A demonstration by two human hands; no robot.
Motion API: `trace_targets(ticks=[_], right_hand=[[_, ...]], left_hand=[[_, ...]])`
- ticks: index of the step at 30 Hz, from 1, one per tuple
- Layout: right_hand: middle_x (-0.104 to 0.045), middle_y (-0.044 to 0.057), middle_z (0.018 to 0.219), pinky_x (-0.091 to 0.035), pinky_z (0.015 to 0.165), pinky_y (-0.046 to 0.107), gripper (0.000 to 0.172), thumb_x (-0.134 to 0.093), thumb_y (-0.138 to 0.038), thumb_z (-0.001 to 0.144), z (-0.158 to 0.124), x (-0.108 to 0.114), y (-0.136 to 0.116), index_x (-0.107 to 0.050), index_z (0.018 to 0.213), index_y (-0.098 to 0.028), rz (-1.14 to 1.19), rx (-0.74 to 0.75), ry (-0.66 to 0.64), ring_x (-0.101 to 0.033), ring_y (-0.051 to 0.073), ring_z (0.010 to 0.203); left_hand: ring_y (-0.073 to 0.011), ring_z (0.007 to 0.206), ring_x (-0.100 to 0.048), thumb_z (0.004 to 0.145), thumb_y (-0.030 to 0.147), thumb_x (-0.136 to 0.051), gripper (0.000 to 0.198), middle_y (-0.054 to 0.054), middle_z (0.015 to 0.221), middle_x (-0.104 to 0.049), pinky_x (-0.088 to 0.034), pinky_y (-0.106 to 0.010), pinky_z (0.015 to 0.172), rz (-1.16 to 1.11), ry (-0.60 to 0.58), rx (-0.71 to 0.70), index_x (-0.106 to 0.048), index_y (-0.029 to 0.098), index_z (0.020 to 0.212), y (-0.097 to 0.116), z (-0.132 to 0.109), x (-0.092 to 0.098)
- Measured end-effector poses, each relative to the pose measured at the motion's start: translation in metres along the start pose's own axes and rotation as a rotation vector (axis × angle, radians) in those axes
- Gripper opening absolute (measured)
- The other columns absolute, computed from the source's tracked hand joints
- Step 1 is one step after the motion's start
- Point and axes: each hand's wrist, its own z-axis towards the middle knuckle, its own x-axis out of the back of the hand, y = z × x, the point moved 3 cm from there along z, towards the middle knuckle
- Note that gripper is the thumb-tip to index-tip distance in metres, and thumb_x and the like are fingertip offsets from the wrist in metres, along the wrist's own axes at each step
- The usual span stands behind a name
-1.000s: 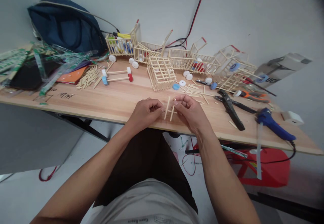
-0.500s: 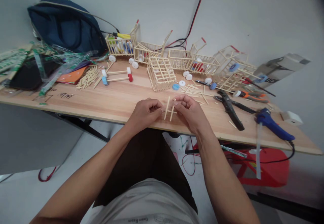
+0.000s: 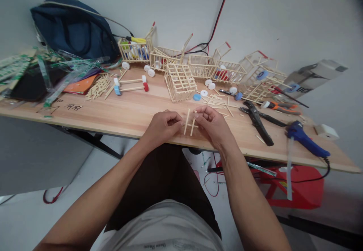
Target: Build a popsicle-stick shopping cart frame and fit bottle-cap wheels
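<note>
A small frame of thin wooden sticks point(image 3: 189, 121), two uprights joined by a crosspiece, lies at the near edge of the wooden table point(image 3: 119, 113). My left hand point(image 3: 163, 126) is curled, its fingertips pinching the frame's left side. My right hand point(image 3: 214, 124) pinches the right side, fingers bent together. Both hands rest on the table, one on either side of the frame.
Several stick-built carts point(image 3: 181, 79) line the wall. Loose sticks point(image 3: 99, 86), bottle-cap wheels point(image 3: 204, 92), two capped axles point(image 3: 130, 84), black pliers point(image 3: 258, 122), orange pliers point(image 3: 280, 107) and a blue glue gun point(image 3: 307, 139) lie about. A blue bag point(image 3: 72, 28) sits far left.
</note>
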Motion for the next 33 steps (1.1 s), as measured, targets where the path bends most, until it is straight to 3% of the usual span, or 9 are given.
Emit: trace_targets(ticks=[33], right_hand=[[-0.054, -0.005, 0.068, -0.024, 0.046, 0.021, 0.03, -0.069, -0.045, 0.075, 0.001, 0.0005, 0.0021, -0.059, 0.088, -0.02, -0.078, 0.018, -0.008, -0.036, 0.006, 0.049]], left_hand=[[-0.0126, 0.068, -0.056, 0.076, 0.019, -0.056, 0.013, 0.0, 0.067, -0.065, -0.041, -0.025, 0.066, 0.007, -0.003, -0.005, -0.066, 0.015, 0.068, -0.0006, 0.0003, -0.0008]])
